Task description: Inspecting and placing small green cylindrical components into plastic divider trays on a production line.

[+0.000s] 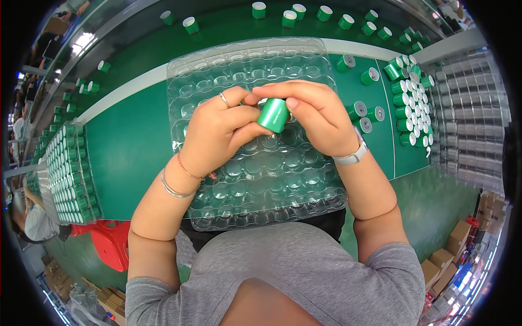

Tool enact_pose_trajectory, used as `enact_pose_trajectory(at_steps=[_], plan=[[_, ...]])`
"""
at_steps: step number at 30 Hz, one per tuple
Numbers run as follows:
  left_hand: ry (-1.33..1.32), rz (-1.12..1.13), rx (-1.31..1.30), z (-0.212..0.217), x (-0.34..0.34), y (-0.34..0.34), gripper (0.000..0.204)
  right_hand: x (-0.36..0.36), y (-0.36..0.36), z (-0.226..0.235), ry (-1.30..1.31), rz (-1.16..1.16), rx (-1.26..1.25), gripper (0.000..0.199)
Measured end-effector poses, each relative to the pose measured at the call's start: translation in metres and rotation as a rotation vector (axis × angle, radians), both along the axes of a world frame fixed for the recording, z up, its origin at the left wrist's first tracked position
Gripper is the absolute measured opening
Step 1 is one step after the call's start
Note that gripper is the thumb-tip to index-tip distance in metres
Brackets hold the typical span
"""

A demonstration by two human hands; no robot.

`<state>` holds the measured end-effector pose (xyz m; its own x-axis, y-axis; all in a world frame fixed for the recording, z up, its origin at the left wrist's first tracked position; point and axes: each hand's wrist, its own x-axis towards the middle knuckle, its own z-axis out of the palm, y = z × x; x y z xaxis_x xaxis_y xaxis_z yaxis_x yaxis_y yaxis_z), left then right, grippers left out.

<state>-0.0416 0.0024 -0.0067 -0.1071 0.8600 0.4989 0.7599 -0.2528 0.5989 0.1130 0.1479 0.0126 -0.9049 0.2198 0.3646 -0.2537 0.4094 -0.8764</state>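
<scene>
Between my two hands, a small shiny green cylindrical cap [273, 116] is held up over a clear plastic blister tray [250, 168]. The fingers and thumb of my left hand [217, 122] grip its left side and bottom edge. My right hand [321, 111] is closed on its upper right side, thumb and fingertips against it. Under both hands, the tray's round pockets show the green table through them, and its near edge lies by my lap. The far end of the cap is hidden by my fingers.
Right of the tray stand a few green cylinders with grey ends [359, 110] and a cluster of green-and-white caps [410, 103]. Stacked clear trays [467, 114] rise at the far right. A filled tray [69, 174] stands at left, near a red stool [111, 247]. More caps [324, 13] dot the green strip beyond.
</scene>
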Motion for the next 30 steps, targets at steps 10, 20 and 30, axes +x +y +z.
enact_pose_trajectory(at_steps=[10,20,30], plan=[[-0.102,-0.025,0.077,-0.006,-0.009,0.003,0.020,-0.003,0.008,-0.007,0.150,0.083,0.070,0.043],[-0.494,0.074,0.059,-0.004,-0.014,0.001,0.022,-0.004,0.003,-0.008,0.053,0.014,-0.131,0.050],[-0.862,-0.025,0.114,0.002,-0.007,-0.002,0.044,-0.009,0.003,-0.013,0.128,-0.041,-0.218,0.040]])
